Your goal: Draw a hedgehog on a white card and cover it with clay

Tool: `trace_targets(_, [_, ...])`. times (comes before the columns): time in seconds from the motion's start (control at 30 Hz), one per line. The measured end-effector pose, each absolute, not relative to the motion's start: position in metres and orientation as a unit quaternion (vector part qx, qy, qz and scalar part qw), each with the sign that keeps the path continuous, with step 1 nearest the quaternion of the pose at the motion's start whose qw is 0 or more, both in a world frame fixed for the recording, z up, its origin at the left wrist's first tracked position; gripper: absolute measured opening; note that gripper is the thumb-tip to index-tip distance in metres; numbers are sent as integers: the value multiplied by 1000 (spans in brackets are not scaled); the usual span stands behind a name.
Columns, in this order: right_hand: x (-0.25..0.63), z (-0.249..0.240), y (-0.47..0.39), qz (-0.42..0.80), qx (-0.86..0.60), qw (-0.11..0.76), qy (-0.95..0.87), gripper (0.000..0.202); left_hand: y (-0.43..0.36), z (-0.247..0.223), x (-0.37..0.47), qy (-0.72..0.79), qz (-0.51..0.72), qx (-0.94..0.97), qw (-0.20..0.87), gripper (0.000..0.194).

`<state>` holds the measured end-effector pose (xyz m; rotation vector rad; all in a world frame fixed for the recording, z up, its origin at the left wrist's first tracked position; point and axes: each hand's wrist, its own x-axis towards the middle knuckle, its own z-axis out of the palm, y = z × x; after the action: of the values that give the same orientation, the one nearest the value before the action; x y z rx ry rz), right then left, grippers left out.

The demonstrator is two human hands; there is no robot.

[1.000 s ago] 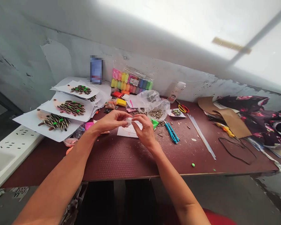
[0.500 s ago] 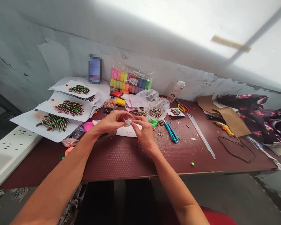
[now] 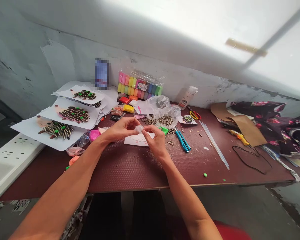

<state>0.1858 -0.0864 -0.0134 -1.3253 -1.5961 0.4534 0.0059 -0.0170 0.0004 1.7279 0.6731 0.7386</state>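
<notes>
My left hand (image 3: 122,129) and my right hand (image 3: 156,140) meet above the middle of the table. Pinched between their fingertips is a small whitish, translucent piece (image 3: 139,128); whether it is plastic film or clay I cannot tell. Below it lies a white sheet of paper (image 3: 133,141) with a faint reddish line drawing, partly covered by my hands. Right behind my right hand are a bright green packet (image 3: 163,130) and striped sunflower seeds (image 3: 165,120), some under a clear plastic bag (image 3: 160,106).
Hedgehog pictures with seed spines (image 3: 57,130) are stacked at left beside a power strip (image 3: 17,150). Clay packs (image 3: 140,86) lean on the wall. Rightward lie a blue utility knife (image 3: 182,140), scissors (image 3: 195,115), glue sticks (image 3: 215,145), a bottle (image 3: 187,97) and a glue gun (image 3: 240,137).
My right hand has turned slightly and shifted a little right, its fingers now more bent. The whitish piece sits slightly higher and shows more clearly between the fingertips.
</notes>
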Motion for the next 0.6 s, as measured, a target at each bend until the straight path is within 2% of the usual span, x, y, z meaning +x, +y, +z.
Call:
trace_targets(0.13, [188, -17, -83, 232, -544, 491, -639, 9, -18, 3, 6, 287, 330, 715, 545, 42])
trace_targets(0.37, [187, -15, -83, 237, -546, 499, -630, 7, -18, 1, 7, 310, 333, 722, 521, 41])
trace_targets(0.6, [185, -14, -84, 227, -547, 499, -633, 12, -24, 5, 15, 319, 366, 790, 374, 22])
